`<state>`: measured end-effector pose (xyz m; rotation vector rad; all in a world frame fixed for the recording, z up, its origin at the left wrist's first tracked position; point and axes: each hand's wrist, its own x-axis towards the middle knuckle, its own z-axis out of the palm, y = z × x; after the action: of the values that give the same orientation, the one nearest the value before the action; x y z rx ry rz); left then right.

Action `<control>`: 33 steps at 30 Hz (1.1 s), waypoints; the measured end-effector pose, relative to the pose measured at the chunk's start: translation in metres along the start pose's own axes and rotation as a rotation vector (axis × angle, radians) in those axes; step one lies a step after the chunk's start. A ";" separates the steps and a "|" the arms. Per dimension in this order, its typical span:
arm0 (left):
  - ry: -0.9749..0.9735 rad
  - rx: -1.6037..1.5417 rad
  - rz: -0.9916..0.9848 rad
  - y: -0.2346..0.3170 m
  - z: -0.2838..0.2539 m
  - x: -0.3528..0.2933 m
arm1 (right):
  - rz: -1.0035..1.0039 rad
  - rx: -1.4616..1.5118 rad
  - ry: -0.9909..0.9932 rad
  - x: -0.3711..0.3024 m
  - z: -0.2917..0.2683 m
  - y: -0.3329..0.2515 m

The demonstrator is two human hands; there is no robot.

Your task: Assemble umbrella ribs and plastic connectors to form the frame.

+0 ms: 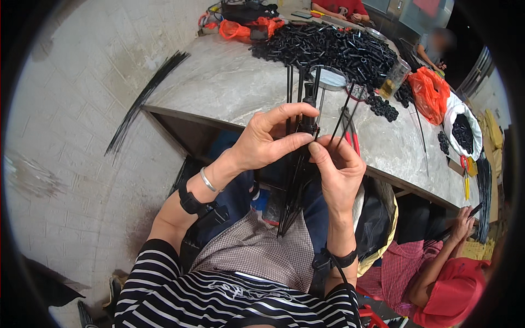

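Note:
In front of my lap is a black plastic hub [308, 124] with thin black rods around it, like part of an umbrella frame. My left hand [266, 134] grips the hub between thumb and forefinger. Close against its right side, my right hand [339, 167] has thumb and fingertips pinched together on a thin black rod [346, 112]. Some rods point upward past the hub, and a bundle of rods [292, 191] hangs below it toward the checked apron [246, 240]. The exact pinch point is partly hidden by my right fingers.
A stone-topped table [219, 82] bears a heap of black plastic parts [328, 49], a round dish [330, 78], a glass [395, 79], red-handled pliers [351, 134] and an orange bag [429, 95]. Rods [147, 98] overhang its left corner. A co-worker in red [451, 284] sits at right.

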<state>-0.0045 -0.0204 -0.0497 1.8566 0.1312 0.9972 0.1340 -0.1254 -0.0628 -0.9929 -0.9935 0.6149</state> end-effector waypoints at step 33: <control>0.133 -0.167 0.008 -0.032 0.029 0.000 | -0.091 -0.220 0.088 0.004 -0.008 0.010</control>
<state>0.0260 -0.0244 -0.0806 1.6409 0.1162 1.1033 0.1427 -0.1214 -0.0716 -1.1518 -1.0370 0.3889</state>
